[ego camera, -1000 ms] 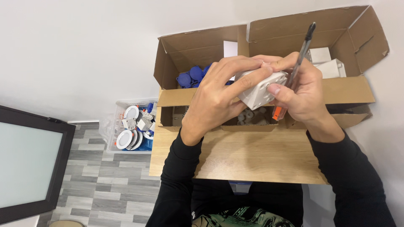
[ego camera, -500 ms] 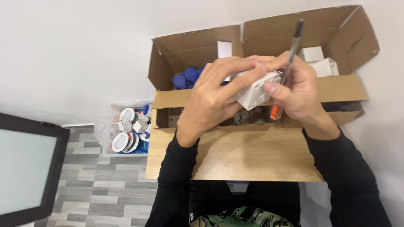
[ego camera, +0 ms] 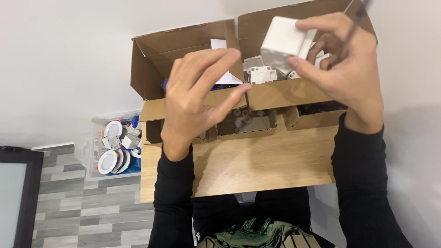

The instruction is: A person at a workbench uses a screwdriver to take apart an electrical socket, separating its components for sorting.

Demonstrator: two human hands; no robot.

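Observation:
My right hand [ego camera: 342,59] holds a small white plastic box [ego camera: 285,40] over the right-hand cardboard carton [ego camera: 294,94], with a dark pen [ego camera: 356,5] held along the same fingers. My left hand [ego camera: 200,98] hovers apart from the box, fingers spread and holding nothing, above the front flap of the left-hand cardboard carton [ego camera: 151,59]. Several white plastic parts [ego camera: 262,74] lie inside the right carton. Blue parts peek out behind my left hand.
A small open cardboard tray [ego camera: 247,121] with grey cylindrical pieces sits on the wooden tabletop [ego camera: 262,163]. A clear plastic bin [ego camera: 115,147] of round white fittings stands on the floor at left. A dark-framed screen [ego camera: 14,197] is at the lower left edge.
My hands have come apart. The left hand let go of the white box and dropped lower left, while the right hand lifted the box toward the right carton.

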